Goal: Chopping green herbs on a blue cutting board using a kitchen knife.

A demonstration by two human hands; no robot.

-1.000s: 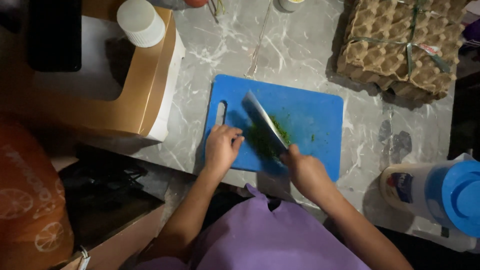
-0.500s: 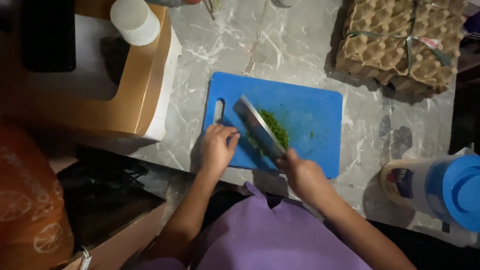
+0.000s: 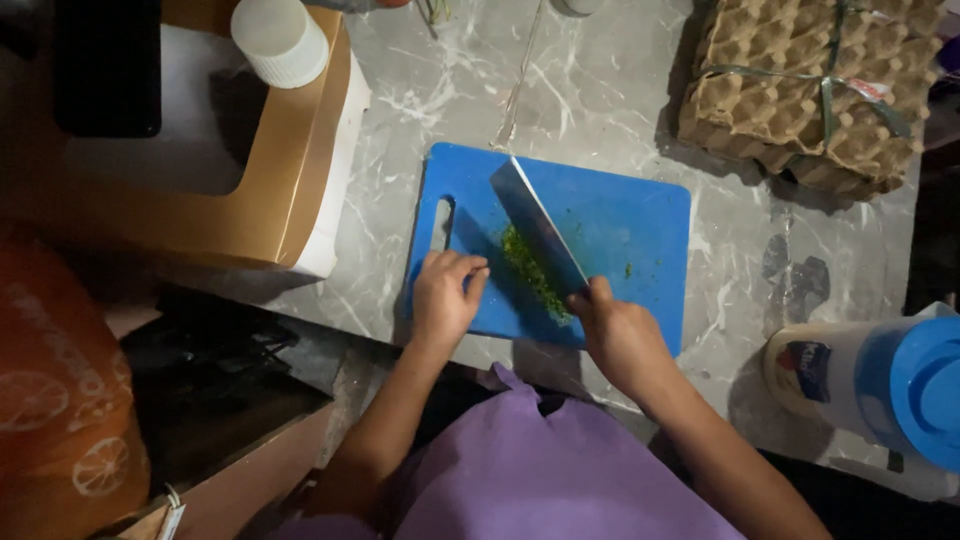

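Observation:
A blue cutting board (image 3: 640,220) lies on the grey marbled counter. Finely chopped green herbs (image 3: 530,272) form a strip near its middle. My right hand (image 3: 622,338) grips the handle of a broad cleaver (image 3: 538,228), whose blade lies tilted along the right side of the herbs. My left hand (image 3: 445,296) rests with fingers curled on the board's near-left part, just left of the herbs and below the board's handle slot. It holds nothing.
A stack of cardboard egg trays (image 3: 815,85) tied with green string sits at the back right. A blue-lidded jug (image 3: 880,385) stands at the right front. A tan box (image 3: 285,190) with a white jar (image 3: 280,40) on it is at the left.
The cleaver has shifted left and its blade now lies lower, against the herbs. The herbs are gathered into a narrower strip. My left hand has stayed at the board's near-left part.

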